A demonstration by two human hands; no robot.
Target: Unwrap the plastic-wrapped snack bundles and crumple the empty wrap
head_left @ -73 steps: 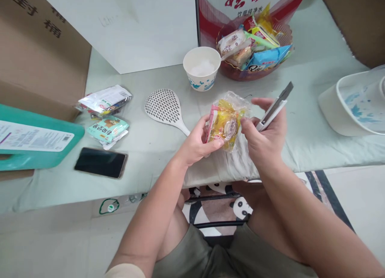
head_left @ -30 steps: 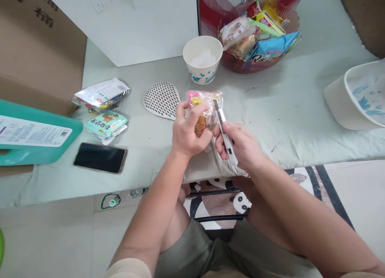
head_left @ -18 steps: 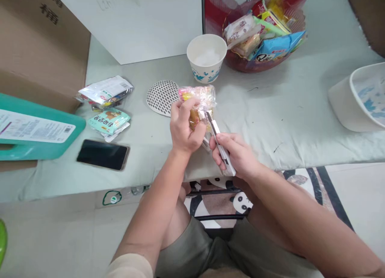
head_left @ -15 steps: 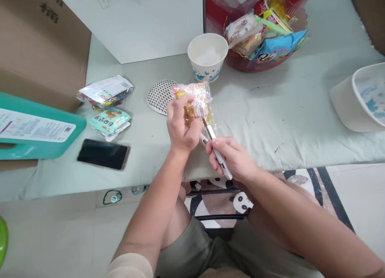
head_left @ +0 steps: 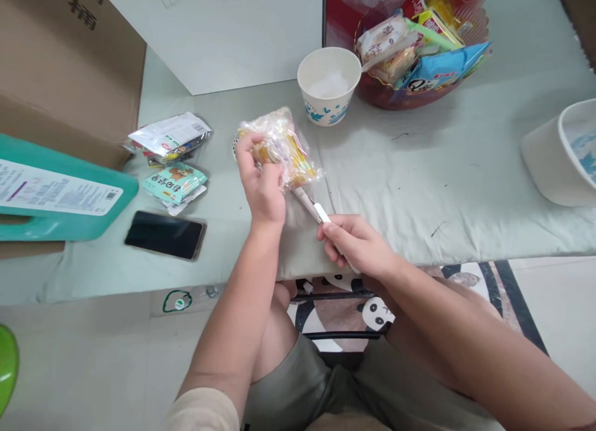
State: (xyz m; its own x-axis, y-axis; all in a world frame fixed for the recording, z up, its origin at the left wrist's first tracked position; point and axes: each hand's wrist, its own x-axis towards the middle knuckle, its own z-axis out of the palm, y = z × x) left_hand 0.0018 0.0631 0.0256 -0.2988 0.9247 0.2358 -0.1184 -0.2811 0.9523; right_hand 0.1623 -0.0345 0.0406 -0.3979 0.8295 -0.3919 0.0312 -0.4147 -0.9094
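Observation:
My left hand (head_left: pixel 261 186) is closed on a clear, shiny plastic packet (head_left: pixel 298 148) with yellow and brown contents, its thumb and fingers pinching the near left side. In my right hand (head_left: pixel 356 241) is a slim white utility knife (head_left: pixel 322 213), pointing up and left toward the packet's lower edge. Motion smears the knife's front end, so I cannot tell whether the blade touches the plastic. Beneath the packet lies a white perforated disc (head_left: pixel 235 146), mostly covered. Just behind the packet stands a paper cup (head_left: pixel 328 105) with blue leaf prints and something white inside.
A red-brown bowl (head_left: pixel 410 102) of wrapped snacks stands at the back. On the left are several snack packets (head_left: pixel 174 182), a phone (head_left: pixel 165 235), a teal jug (head_left: pixel 100 213) and a cardboard box (head_left: pixel 69 77). A white bin (head_left: pixel 549 164) is at the right.
The packet and my left hand have shifted left, covering most of the perforated disc. The packet looks turned. My right hand's knife tip is now below the packet's edge, no longer over its surface.

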